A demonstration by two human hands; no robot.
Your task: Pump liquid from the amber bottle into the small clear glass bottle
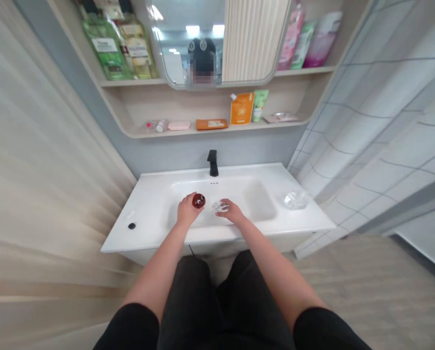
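Note:
Over the white sink basin [264, 201], my left hand [187, 210] is wrapped around a dark red-brown, glossy round container [199, 200], seen from above. Its lower part is hidden by my fingers and the angle. Close to it on the right, my right hand [232, 212] is closed on a small clear, see-through piece [220, 206]; whether it is a cup or a lid I cannot tell. A small gap separates the two things. The black faucet [212, 163] stands behind them at the basin's back edge.
A black round cap [132, 226] lies on the left counter. Clear crumpled-looking plastic [296, 200] sits on the right counter. Above, a shelf holds an orange pouch [242, 109], a green tube [259, 105], an orange packet [211, 124] and a pink bar [179, 126], below a mirror [191, 29].

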